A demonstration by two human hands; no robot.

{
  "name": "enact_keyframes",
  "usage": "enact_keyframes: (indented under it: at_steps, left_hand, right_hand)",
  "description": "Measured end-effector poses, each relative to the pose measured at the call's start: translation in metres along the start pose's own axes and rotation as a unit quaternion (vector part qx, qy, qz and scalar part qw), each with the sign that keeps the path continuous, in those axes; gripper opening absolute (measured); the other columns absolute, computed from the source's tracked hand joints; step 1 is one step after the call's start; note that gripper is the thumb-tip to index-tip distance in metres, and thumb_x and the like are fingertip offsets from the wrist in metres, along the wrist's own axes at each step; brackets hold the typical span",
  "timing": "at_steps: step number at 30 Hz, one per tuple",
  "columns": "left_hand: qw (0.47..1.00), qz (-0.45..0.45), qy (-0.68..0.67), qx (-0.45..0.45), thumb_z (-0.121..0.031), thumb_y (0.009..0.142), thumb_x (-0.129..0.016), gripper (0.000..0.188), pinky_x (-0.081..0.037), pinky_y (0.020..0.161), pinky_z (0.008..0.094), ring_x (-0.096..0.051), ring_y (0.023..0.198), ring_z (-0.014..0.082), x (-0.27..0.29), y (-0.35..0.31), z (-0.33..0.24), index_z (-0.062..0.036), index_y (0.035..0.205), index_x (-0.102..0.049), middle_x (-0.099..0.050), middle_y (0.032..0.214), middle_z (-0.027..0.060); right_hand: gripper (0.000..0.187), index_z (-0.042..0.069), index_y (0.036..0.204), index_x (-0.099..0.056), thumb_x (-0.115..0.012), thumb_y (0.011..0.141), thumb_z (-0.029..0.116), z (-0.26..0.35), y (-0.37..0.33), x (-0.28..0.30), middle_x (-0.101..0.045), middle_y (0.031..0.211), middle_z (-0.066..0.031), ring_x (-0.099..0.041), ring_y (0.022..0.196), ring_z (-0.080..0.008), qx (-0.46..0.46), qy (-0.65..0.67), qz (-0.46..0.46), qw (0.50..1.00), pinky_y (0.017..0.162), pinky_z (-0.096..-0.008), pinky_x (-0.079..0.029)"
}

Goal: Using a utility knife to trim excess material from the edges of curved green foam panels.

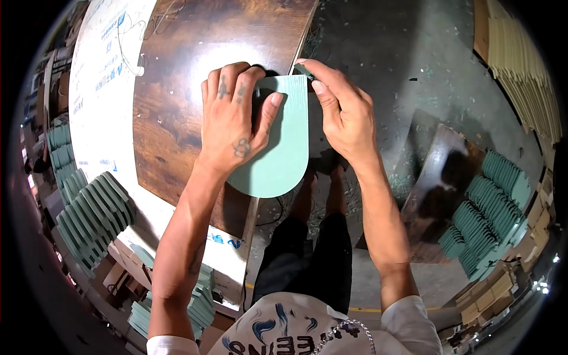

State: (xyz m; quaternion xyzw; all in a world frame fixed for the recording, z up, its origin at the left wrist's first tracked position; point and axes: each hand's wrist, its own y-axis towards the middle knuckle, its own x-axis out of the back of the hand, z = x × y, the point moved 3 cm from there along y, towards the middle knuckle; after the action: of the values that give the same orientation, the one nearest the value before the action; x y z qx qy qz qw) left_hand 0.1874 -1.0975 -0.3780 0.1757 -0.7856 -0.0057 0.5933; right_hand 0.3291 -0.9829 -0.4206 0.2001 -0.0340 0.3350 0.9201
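My left hand (231, 121) presses the green board (281, 139) flat at the counter (171, 100) right edge so it stays put. My right hand (340, 109) fingers pinch its top corner.

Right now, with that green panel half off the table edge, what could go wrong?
1. The green panel overhangs the wooden tabletop toward the floor; only the left hand pins it, so easing off could let it tip and drop.
2. The right hand pinches something small at the panel's top corner; a slip there could scrape fingertips on the edge.
3. Stacked green panels lean near the table's rim; a bump might topple them.
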Motion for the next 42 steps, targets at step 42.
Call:
enact_keyframes:
  at_steps: [42]
  left_hand:
    - [1.0,-0.023,0.0,-0.008,-0.014,0.093,-0.066,0.023,-0.04,0.089,0.0462,-0.052,0.101,0.0322,-0.006,0.001,0.003,-0.0071,0.113,-0.06,-0.058,0.111,0.0107]
  right_hand:
    - [0.056,0.027,0.129,-0.071,-0.063,0.084,-0.006,0.036,-0.067,0.018,-0.069,0.092,-0.001,-0.065,0.079,-0.016,0.046,-0.134,0.109,0.984,0.073,-0.034,-0.054]
